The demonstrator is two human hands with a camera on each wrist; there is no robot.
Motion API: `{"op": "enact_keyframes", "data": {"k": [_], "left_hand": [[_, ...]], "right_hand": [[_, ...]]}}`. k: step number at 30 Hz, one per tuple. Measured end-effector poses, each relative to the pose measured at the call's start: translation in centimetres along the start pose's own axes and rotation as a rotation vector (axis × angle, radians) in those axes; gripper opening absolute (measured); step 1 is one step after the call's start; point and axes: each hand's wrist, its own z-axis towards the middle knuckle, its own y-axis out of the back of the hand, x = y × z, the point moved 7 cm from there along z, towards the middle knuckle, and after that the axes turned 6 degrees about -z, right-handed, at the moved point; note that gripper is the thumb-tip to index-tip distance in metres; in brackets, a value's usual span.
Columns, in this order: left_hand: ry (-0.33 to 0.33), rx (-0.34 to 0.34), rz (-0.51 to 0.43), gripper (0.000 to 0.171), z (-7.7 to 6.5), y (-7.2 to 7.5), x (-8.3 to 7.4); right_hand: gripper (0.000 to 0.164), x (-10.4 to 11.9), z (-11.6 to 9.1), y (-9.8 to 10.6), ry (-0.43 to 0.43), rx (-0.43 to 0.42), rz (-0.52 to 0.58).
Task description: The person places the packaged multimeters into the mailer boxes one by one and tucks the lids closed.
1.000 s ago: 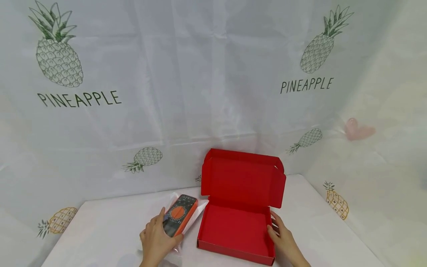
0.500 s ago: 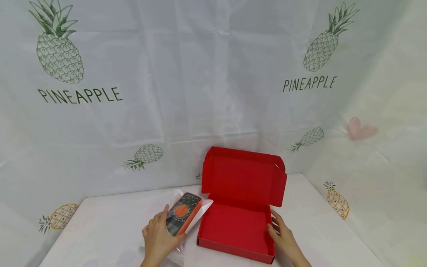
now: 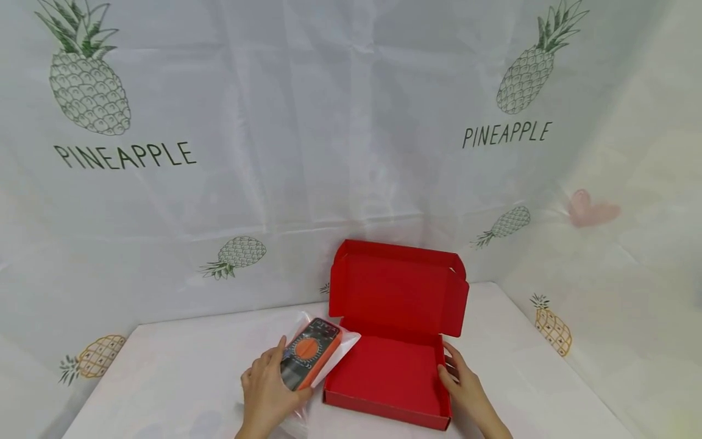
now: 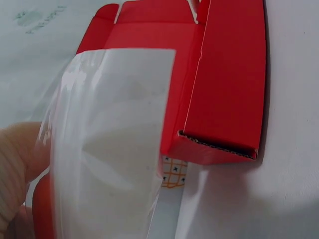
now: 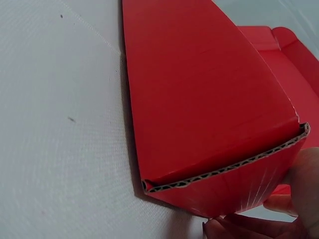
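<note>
My left hand grips a black and orange multimeter inside a clear plastic bag. The meter is tilted, dial side up, and its far end leans toward the left side of a red cardboard box. In the left wrist view the bag's loose end overlaps part of the box. The box has its lid raised at the back and nothing lying on its floor. With the thumb at the rim and the fingers outside, my right hand holds the box's right wall.
A white-covered table lies under everything. Close behind the raised lid hangs a white curtain printed with pineapples, and it continues along the right side.
My left hand has moved right with the bagged multimeter, bringing the bag's edge over the box's left side. The right hand and box stay nearly in place.
</note>
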Motion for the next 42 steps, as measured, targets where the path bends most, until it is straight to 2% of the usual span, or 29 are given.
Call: {"op": "enact_keyframes", "data": {"k": [7, 11, 23, 36, 42], "left_hand": [[0.018, 0.052, 0.016, 0.104, -0.3, -0.6, -0.6], [0.011, 0.060, 0.008, 0.105, -0.4, -0.6, -1.1], [-0.071, 0.057, 0.013, 0.103, -1.1, -1.1, -2.5], [-0.162, 0.079, 0.003, 0.101, -1.6, -2.4, -3.7], [-0.159, 0.092, -0.025, 0.101, -1.4, -3.4, -3.6]], "right_hand": [[0.056, -0.1, -0.1, 0.0, -0.010, 0.003, -0.002], [0.057, -0.1, 0.0, 0.0, -0.006, 0.002, 0.007], [0.053, 0.2, 0.3, 0.2, 0.062, -0.046, -0.018], [0.053, 0.2, 0.4, 0.3, 0.081, -0.065, -0.018], [0.053, 0.4, 0.3, 0.3, 0.116, -0.089, -0.035]]}}
